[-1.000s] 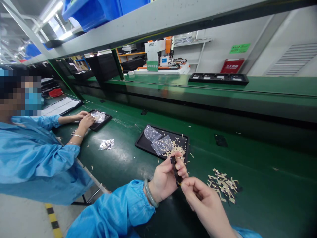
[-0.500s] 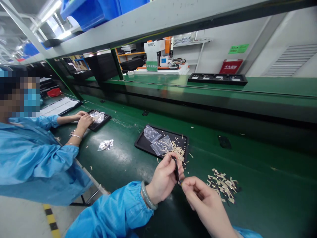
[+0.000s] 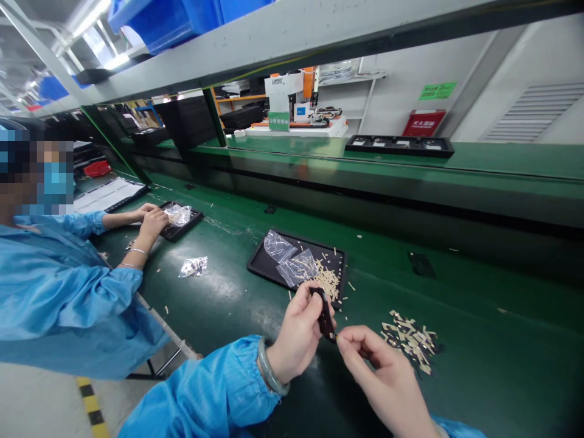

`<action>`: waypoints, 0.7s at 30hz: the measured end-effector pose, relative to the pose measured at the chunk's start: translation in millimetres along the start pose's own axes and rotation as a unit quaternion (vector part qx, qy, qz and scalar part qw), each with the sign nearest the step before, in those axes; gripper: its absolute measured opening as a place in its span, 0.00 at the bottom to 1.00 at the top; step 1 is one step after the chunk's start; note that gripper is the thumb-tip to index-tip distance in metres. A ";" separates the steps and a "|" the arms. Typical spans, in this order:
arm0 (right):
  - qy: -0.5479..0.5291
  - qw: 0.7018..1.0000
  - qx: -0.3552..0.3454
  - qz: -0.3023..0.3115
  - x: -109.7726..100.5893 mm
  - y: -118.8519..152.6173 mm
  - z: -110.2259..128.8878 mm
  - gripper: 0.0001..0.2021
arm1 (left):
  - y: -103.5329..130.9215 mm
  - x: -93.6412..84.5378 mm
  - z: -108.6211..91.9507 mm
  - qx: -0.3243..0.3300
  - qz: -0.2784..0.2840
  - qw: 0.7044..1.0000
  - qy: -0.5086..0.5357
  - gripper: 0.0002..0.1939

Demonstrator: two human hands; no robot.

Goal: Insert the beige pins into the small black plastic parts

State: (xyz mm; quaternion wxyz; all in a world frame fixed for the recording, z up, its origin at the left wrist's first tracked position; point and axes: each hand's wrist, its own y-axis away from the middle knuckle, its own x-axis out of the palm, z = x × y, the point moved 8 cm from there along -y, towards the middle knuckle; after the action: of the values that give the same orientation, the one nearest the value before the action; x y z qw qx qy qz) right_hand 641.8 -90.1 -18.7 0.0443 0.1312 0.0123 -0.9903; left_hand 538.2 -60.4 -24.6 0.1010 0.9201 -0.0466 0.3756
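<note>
My left hand (image 3: pixel 298 328) is closed on a thin black flat part (image 3: pixel 325 316), thumb on its face, above the green workbench (image 3: pixel 493 347). At the part's lower end, the thumb and index finger of my right hand (image 3: pixel 376 365) pinch together. Whatever sits between those fingertips is too small to name. Behind my left hand lies a black tray (image 3: pixel 260 266) with clear plastic bags (image 3: pixel 296 267) and a heap of small beige strips (image 3: pixel 329 281). To the right of my right hand is a pile of small beige-and-black pieces (image 3: pixel 410 340).
At the left a co-worker in a blue smock (image 3: pixel 59 292) handles a smaller black tray (image 3: pixel 182 230). A small clear bag (image 3: pixel 193 267) lies between us. A metal shelf beam (image 3: pixel 292 36) crosses overhead. On the back ledge stands a compartmented black tray (image 3: pixel 399 146).
My left hand has turned the black part so more of its flat face shows. My right fingertips stay at its lower end, nearly unmoved.
</note>
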 end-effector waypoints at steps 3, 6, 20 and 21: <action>0.005 1.000 -0.009 0.001 0.2 -0.7 1.3 0.11 | 1.9 -0.4 -5.0 0.031 -0.002 0.999 -0.039 0.07; -0.001 1.000 -0.009 0.016 2.8 -1.2 -1.8 0.12 | 3.1 0.1 -9.6 0.062 -0.002 0.995 -0.075 0.07; 0.131 0.979 -0.151 -0.042 -7.2 6.9 26.9 0.06 | 9.9 -4.1 -20.3 0.152 -0.009 0.958 -0.242 0.06; 0.147 0.972 -0.174 -0.049 -7.8 9.0 30.1 0.05 | 11.5 -3.7 -22.2 0.162 -0.011 0.952 -0.259 0.05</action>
State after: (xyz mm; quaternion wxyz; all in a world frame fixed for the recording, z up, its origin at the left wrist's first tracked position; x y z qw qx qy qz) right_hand 642.3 -99.5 12.2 0.0152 0.2653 0.1976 -0.9436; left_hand 518.5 -66.7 -10.1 -0.0607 0.9902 0.0003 0.1261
